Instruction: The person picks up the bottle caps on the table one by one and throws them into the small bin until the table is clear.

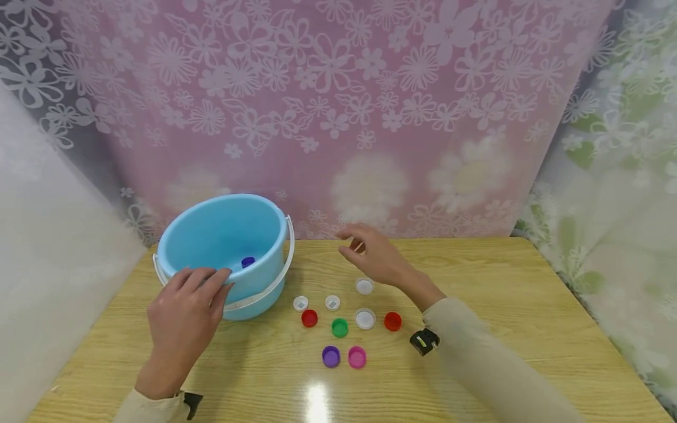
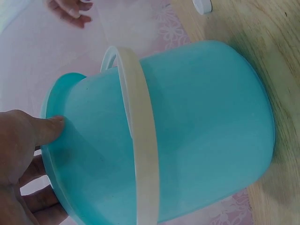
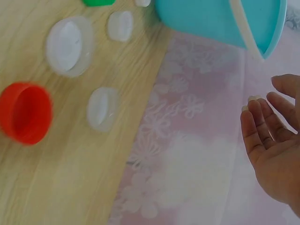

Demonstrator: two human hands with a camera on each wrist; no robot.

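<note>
- The left hand [image 1: 182, 311] pinches the near rim of the blue bucket [image 1: 222, 226], maybe to keep it steady. The bucket stands on the left side of the table [image 1: 486, 276].
- The white handle [image 1: 291, 241] hangs down on the near side, so it leaves the top free.
- The right hand [image 1: 374, 252] is in the air, right of the bucket. Its fingers are bent a little and apart, with nothing in them.
- Red, green, pink, purple and white caps [image 1: 339, 328] lie on the table, right of the bucket. They are spread out, which should make each one easy to pick up.
- The head view shows a purple cap [image 1: 248, 262] inside the bucket. Neither wrist view shows it.
- The left wrist view shows the thumb [image 2: 54, 129] on the outside wall and fingers over the rim.
- The right wrist view shows the palm side, with no cap in it.
</note>
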